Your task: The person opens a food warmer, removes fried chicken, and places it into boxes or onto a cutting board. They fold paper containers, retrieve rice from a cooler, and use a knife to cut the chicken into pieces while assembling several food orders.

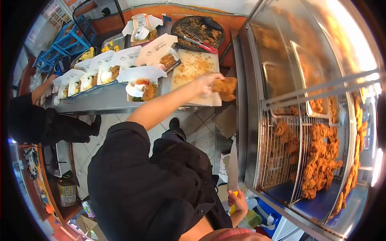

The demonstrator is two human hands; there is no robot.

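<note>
My left hand (207,83) is closed around a piece of fried chicken (226,88), held out beside the right edge of a crumb-covered cutting board (191,66). Low on the right, my right hand (239,201) grips the yellow handle of a knife (233,166), its long blade pointing up and away from me. Left of the board stands an open takeaway box (149,93) with chicken, greens and a red topping. Another open box (168,62) behind it also has chicken inside.
A glass-fronted warmer (251,120) with racks of fried chicken (319,156) fills the right side. A dark round pan (185,34) with red-handled tongs (207,47) sits behind the board. Several filled boxes (88,82) line the steel counter. At far left is another person's hand (51,79).
</note>
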